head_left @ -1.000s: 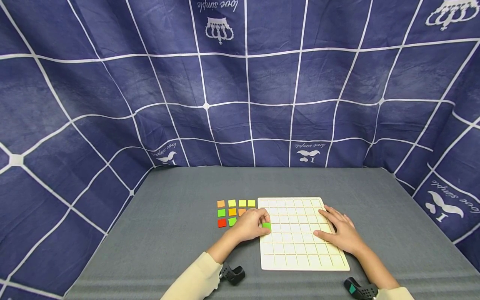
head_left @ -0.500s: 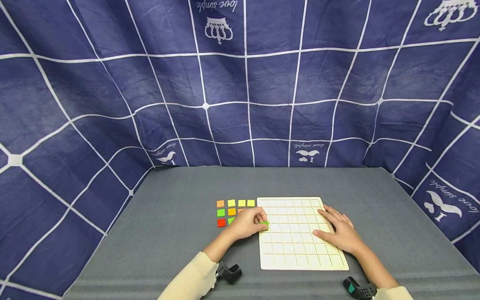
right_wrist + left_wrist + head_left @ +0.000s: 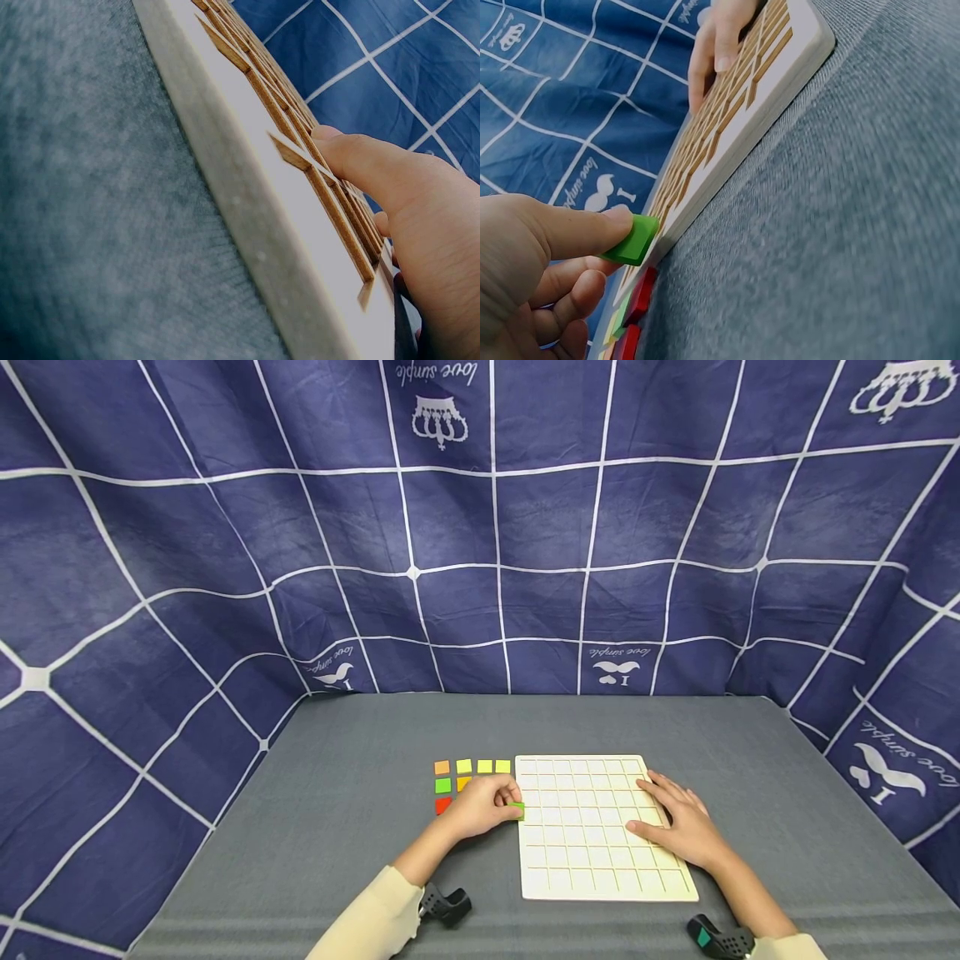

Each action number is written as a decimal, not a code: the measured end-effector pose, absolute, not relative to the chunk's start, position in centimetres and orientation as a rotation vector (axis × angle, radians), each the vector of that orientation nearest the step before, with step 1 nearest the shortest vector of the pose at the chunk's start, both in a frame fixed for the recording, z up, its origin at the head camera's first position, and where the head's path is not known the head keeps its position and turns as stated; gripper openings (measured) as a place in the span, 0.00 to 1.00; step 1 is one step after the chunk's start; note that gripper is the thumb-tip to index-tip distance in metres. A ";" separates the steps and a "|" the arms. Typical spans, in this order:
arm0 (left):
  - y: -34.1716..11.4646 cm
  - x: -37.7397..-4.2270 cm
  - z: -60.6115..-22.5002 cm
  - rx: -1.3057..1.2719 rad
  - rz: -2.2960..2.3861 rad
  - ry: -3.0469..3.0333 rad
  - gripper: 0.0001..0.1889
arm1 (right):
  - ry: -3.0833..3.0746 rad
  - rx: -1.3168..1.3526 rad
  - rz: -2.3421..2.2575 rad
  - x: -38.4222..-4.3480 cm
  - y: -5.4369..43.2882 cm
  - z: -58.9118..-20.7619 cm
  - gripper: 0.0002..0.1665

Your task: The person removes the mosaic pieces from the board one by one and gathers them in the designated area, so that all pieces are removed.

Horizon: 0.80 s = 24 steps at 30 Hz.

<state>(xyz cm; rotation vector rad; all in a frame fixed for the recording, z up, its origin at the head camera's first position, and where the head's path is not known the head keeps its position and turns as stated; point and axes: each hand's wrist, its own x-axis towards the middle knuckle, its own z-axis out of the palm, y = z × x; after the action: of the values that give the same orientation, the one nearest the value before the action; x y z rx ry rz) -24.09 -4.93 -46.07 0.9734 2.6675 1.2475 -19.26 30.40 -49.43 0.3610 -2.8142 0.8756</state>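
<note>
Between thumb and fingers my left hand (image 3: 483, 806) pinches a green square tile (image 3: 634, 240), held at the left edge of a pale grid board (image 3: 600, 883). The board has rows of square cells divided by thin raised ridges. My right hand (image 3: 681, 820) rests on the board's right side with its fingers spread, and its thumb (image 3: 352, 154) lies over the ridges in the right wrist view. Left of the board, coloured tiles lie in rows, among them an orange tile (image 3: 442, 767), a green tile (image 3: 443, 786) and a red tile (image 3: 443, 806). My left hand hides some of them.
A grey cloth (image 3: 360, 752) covers the table. Behind it and at the sides hangs a blue curtain (image 3: 540, 602) with white lines. Several yellow tiles (image 3: 484, 766) lie close to the board's upper left corner.
My left hand has moved left with the green tile, from over the board's left cells to its left edge, covering more of the loose tiles. My right hand has stayed in place.
</note>
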 end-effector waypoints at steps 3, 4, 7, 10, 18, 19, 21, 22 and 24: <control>-5.2 -24.1 -46.0 0.957 1.228 2.680 0.09 | -2.813 0.361 0.875 -19.2 30.4 -49.4 0.47; -5.3 -24.1 -46.0 0.948 1.223 2.679 0.09 | -2.812 0.360 0.875 -19.2 30.4 -49.4 0.47; -5.4 -24.1 -46.0 0.950 1.216 2.684 0.09 | -2.812 0.359 0.875 -19.2 30.3 -49.4 0.47; -5.6 -24.0 -45.9 0.967 1.213 2.683 0.09 | -2.813 0.358 0.877 -19.2 30.3 -49.4 0.47; -6.1 -23.7 -46.0 0.983 1.209 2.670 0.09 | -2.817 0.355 0.883 -19.2 30.3 -49.3 0.47; -6.2 -23.7 -46.0 0.984 1.203 2.673 0.09 | -2.818 0.354 0.885 -19.2 30.3 -49.3 0.47; -6.4 -23.6 -46.1 0.985 1.200 2.673 0.09 | -2.818 0.354 0.888 -19.2 30.3 -49.3 0.47; -6.5 -23.5 -46.2 0.986 1.198 2.674 0.10 | -2.818 0.354 0.888 -19.2 30.3 -49.3 0.47; -6.7 -23.4 -46.3 1.012 1.199 2.677 0.10 | -2.818 0.356 0.889 -19.2 30.3 -49.2 0.47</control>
<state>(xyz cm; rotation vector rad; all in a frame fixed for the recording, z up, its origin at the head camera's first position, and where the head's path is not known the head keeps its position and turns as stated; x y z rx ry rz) -23.44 -6.71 -46.30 1.0117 2.6768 1.1992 -19.15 30.26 -49.21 0.3559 -2.8179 0.8887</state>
